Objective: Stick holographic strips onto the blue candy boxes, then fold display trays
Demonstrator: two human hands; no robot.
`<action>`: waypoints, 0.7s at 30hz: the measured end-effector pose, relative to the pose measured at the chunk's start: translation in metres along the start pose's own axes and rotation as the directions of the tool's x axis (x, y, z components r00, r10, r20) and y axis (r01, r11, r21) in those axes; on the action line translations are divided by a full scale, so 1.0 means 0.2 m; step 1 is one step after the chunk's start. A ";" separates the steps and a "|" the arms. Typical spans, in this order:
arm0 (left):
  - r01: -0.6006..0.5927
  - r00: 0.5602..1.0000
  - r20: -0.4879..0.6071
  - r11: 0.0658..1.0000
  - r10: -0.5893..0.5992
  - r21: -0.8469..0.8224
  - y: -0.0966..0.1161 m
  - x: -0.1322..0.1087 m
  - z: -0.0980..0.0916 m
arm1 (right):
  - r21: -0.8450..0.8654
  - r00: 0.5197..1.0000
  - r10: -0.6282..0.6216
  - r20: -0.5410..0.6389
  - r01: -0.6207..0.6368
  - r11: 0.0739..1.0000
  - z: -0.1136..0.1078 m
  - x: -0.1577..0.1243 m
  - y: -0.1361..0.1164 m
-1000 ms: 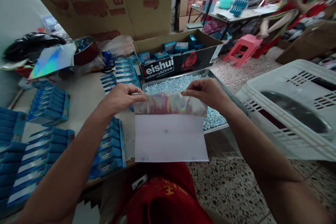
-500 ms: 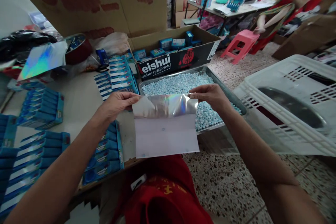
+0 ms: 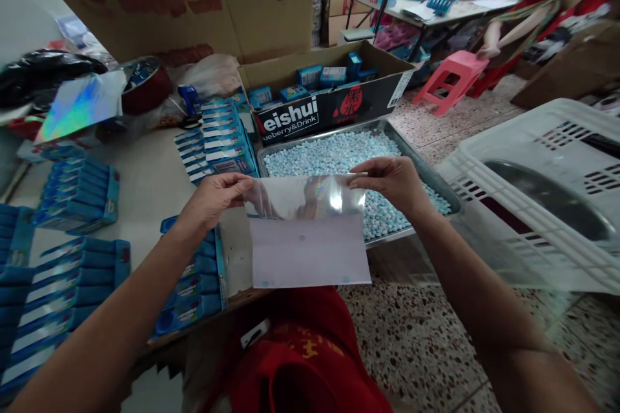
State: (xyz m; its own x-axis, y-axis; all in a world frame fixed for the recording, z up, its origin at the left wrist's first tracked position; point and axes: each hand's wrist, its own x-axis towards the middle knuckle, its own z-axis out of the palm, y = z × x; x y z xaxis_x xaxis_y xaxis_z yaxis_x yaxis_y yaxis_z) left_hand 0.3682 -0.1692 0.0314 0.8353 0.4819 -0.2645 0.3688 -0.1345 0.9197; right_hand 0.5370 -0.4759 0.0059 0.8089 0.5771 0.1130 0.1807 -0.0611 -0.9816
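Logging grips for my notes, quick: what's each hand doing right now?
Left hand: closed, pinching the silver-and-white sheet at its top left corner.
Right hand: closed, pinching the silver-and-white sheet near its top right corner.

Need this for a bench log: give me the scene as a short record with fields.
Left hand: pinches the silver-and-white sheet near its upper left corner
Right hand: pinches it near its upper right corner
Beyond the sheet: metal tray of small pale-blue pieces
Behind the tray: open cardboard box holding blue cartons
Table, left: rows of blue packs
Far right: white plastic crate
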 end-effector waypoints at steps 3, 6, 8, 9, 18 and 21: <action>0.017 1.000 0.004 1.000 -0.017 0.018 -0.01 -0.02 -0.01 | -0.037 1.000 -0.006 -0.021 0.005 0.999 0.01 -0.03 -0.01; 0.013 1.000 0.020 0.999 -0.014 0.048 0.00 -0.04 -0.01 | -0.089 1.000 0.010 -0.026 -0.012 0.996 0.02 -0.05 0.00; 0.011 0.999 0.036 0.998 -0.012 0.055 0.01 -0.06 -0.01 | -0.115 1.000 0.021 -0.022 -0.023 0.993 0.02 -0.07 0.00; 0.009 0.999 0.043 0.998 -0.011 0.054 0.01 -0.07 -0.01 | -0.118 0.999 0.030 -0.012 -0.031 0.993 0.01 -0.08 0.01; 0.026 0.998 0.050 1.000 -0.026 0.012 -0.01 -0.05 0.01 | -0.157 0.996 0.010 0.094 0.005 0.988 -0.03 -0.10 -0.02; 0.057 0.998 0.011 0.998 -0.056 -0.025 0.02 -0.04 0.06 | -0.067 0.998 0.051 0.023 -0.049 0.997 -0.06 -0.08 -0.01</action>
State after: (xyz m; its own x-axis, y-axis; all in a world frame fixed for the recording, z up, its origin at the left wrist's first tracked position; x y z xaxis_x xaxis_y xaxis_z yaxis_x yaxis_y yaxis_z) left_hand 0.3672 -0.1839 0.0340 0.8175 0.4794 -0.3191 0.4055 -0.0857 0.9101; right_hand 0.5300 -0.4947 0.0084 0.8042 0.5914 0.0595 0.1778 -0.1438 -0.9735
